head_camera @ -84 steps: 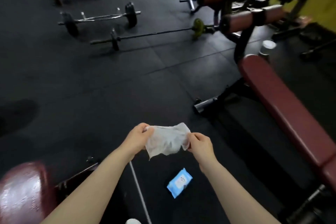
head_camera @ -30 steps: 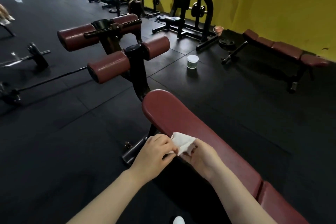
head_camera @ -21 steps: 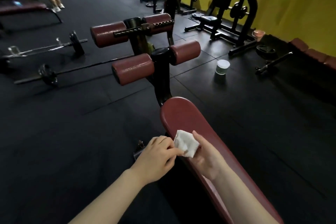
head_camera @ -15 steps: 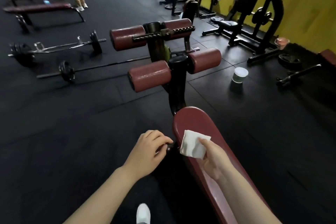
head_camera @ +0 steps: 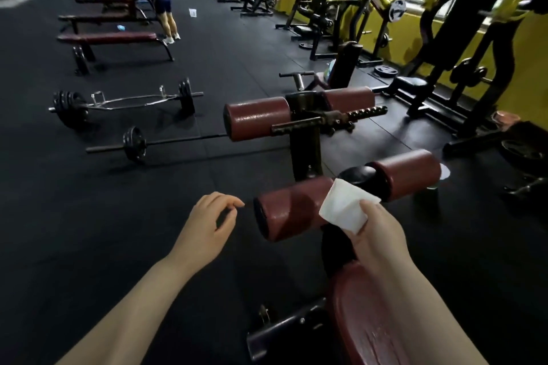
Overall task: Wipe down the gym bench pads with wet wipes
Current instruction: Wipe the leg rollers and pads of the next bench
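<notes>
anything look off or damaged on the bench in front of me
The bench pad has pale scuffed streaks near its front end, like worn or cracked covering, though glare could explain some. The roller pads look intact. The right hand holds the wipe.

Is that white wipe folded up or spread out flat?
Folded. The wet wipe shows as a compact, neat-edged square pinched in the right hand, held against the lower roller pad.

Open black floor (head_camera: pixel 74 216) lies left of the bench; ahead, the lower roller pads (head_camera: pixel 292 207) and black upright post (head_camera: pixel 305 151) block the way, barbells (head_camera: pixel 133 144) beyond.
</notes>
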### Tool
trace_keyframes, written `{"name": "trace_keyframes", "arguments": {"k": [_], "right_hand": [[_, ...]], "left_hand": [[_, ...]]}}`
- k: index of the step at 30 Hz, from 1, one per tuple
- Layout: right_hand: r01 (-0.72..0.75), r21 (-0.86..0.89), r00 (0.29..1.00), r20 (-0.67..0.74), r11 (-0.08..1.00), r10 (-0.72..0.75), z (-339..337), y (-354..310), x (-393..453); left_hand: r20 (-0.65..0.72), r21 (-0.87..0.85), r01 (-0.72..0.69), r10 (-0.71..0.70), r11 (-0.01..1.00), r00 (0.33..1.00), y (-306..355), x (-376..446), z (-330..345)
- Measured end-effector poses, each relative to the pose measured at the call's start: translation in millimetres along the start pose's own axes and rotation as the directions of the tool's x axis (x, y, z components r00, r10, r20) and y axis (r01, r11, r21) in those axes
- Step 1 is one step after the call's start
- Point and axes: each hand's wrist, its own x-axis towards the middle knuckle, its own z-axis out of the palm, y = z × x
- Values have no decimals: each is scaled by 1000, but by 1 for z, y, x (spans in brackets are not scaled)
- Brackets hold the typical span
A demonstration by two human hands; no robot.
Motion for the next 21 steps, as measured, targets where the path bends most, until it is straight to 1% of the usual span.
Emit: {"name": "trace_keyframes", "arguments": {"k": [3, 7, 10, 12, 14, 16, 17, 18, 19, 20, 21], "right_hand": [[119, -42, 992, 46, 992, -117, 47, -12, 35], [112, 73, 993, 19, 991, -114, 101, -33, 86], [170, 37, 984, 44, 985, -171, 133, -53, 129], [211, 59, 975, 56, 976, -215, 154, -69, 156], [258, -3, 963, 75, 966, -257, 176, -84, 187], [335, -148, 941, 100, 931, -323, 200, -93, 220], [385, -253, 923, 116, 888, -367, 213, -96, 236], [441, -379, 897, 145, 814, -418, 227, -98, 251], [500, -511, 860, 200, 699, -469, 240, -98, 264], [560, -632, 811, 285, 536, -511, 253, -97, 275], [604, -729, 753, 393, 320, -527, 264, -94, 284]], "left_hand": [[-12, -43, 51, -52, 998, 999, -29, 32, -4], [1, -92, 128, -128, 987, 992, -59, 67, -2], [4, -96, 162, -162, 982, 987, -80, 95, 1], [-10, -108, 188, -191, 976, 982, -92, 117, 3], [-22, -136, 215, -220, 967, 975, -103, 140, 6], [-32, -180, 253, -263, 951, 964, -112, 163, 10], [-43, -208, 270, -284, 940, 958, -116, 173, 13], [-59, -240, 284, -306, 928, 950, -119, 183, 15], [-75, -279, 297, -329, 913, 941, -124, 193, 17], [-84, -316, 310, -352, 897, 932, -128, 202, 19], [-89, -343, 321, -370, 883, 925, -133, 211, 19]]}}
